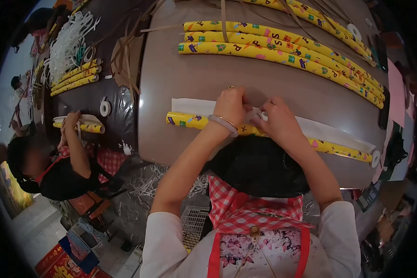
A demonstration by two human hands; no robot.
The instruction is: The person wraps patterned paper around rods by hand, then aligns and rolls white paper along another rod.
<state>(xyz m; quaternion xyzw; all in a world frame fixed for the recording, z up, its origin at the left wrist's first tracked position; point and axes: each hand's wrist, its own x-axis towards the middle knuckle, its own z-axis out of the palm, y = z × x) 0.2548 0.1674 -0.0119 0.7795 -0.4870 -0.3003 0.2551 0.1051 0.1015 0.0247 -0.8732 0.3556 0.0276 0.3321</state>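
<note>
A yellow printed roll of wrapping paper (185, 119) lies across the table in front of me, its loose white edge (333, 131) turned up along the far side. My left hand (231, 107) is closed above the middle of this roll, with a bracelet at the wrist. Close beside it, my right hand (281, 121) has its fingers pinched together. A small whitish strip (253, 114) shows between the two hands. What exactly the left fingertips hold is hidden.
Several finished yellow rolls (264, 54) lie farther back, among brown strips (224, 21). A white tape ring (375, 159) stands by the roll's right end. At left, a co-worker (65, 167) handles another roll (95, 127) near a pile of white strips (72, 44).
</note>
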